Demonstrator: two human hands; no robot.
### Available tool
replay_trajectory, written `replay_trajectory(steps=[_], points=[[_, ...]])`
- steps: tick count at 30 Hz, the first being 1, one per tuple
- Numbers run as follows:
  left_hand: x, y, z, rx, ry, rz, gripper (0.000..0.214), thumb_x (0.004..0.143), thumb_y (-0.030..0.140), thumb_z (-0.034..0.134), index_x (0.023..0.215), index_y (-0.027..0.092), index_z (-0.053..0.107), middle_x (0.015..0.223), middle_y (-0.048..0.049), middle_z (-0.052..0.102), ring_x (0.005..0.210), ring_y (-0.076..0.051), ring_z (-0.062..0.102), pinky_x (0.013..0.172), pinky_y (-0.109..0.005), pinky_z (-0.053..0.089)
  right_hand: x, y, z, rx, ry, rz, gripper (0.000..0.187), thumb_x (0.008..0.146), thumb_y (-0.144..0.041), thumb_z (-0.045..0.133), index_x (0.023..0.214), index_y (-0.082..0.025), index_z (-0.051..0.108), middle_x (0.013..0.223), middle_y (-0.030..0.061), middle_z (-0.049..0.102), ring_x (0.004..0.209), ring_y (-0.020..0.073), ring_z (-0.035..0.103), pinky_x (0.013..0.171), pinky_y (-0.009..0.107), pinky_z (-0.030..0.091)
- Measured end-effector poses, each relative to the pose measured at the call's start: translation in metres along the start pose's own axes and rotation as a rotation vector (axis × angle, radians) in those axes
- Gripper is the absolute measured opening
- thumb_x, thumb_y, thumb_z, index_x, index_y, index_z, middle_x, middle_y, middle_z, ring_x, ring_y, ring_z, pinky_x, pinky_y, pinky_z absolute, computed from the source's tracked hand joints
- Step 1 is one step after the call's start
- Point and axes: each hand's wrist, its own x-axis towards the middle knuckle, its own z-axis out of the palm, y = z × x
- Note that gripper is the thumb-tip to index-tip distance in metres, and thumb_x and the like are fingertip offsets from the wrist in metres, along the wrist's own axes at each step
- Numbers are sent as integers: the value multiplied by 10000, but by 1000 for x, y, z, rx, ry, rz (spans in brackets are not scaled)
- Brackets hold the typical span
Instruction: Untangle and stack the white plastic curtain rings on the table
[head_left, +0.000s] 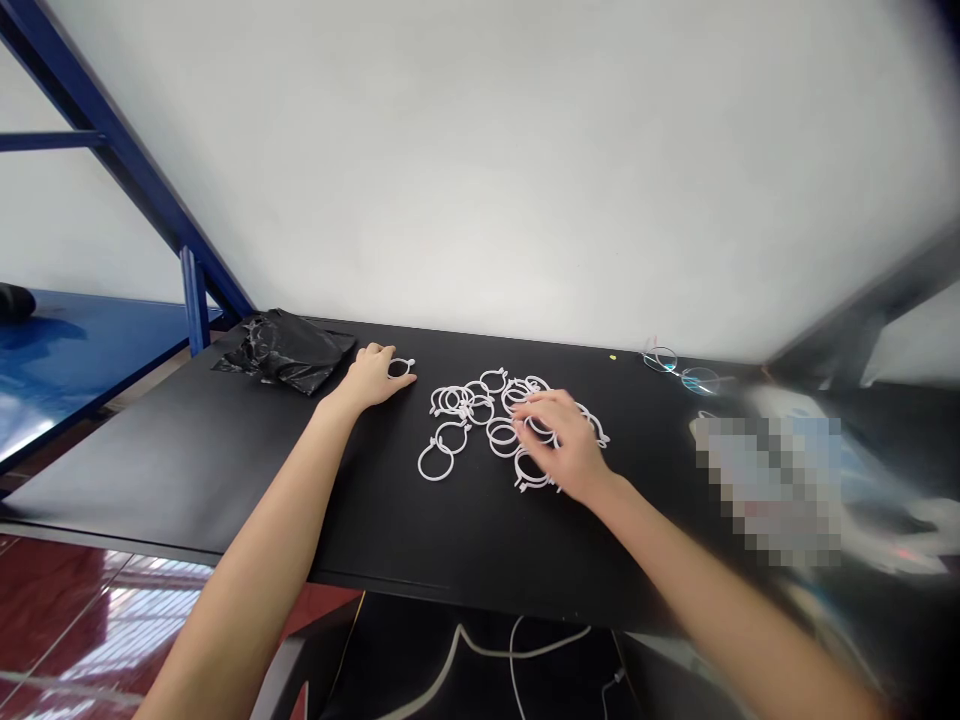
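White plastic rings (466, 408) mid-surface on black table (375, 520). Crumpled black plastic bag (289, 350) near back-left corner. Thin-framed round eyeglasses (679, 373) by back edge, right of rings.

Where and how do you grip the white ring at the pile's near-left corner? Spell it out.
Pinch the near rim of the white ring, probably best from the front left: it lies flat, and that curved stretch looks free, while its far side, with the small clip, sits close to another ring.
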Motion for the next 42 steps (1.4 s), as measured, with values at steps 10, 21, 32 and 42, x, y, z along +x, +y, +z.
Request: replay_trajectory(steps=[10, 21, 32, 42], points=[[-28, 86, -20, -250, 251, 454, 237, 935, 263, 491, 1126, 168, 595, 1030, -90, 629, 962, -231, 546, 879, -386, 469, -7, -34, 22, 49, -536, -333, 205, 932, -126, 547, 1063, -212, 680, 922, 34, 738, 1065, 213, 587, 965, 401, 485], [-52, 124, -27, -880, -131, 345, 332, 957, 452, 457, 968, 155, 607, 777, -20, 618, 633, -117, 530, 555, -230, 414, -7, -31, 17, 135, -44, -160, 154, 921, -140, 572, 951, -232, 691, 806, 41, 685, 822, 202, 600, 767, 378, 545], [-74, 149, -9, -1025, -159, 338, 392, 993, 440, 375, 1083, 144, 616, 688, -2, 576, 565, -109, 551, 559, -215, 469, -4, -27, 11, 141, 230, 79, 170, 880, -110, 608, 970, -218, 703, 897, 59, 740, 833, 207, 692, 765, 377, 577], [-51, 125, -22, -1239, -628, 221, 393, 874, 496, 595, 831, 124, 715, 471, 67, 407, 395, -57, 429, 426, -180, 409, -2, -11, -6, 465, 101, 310, 200, 866, -219, 655, 1063, -229, 684, 1029, 73, 669, 728, 153, 685, 531, 259, 584]])
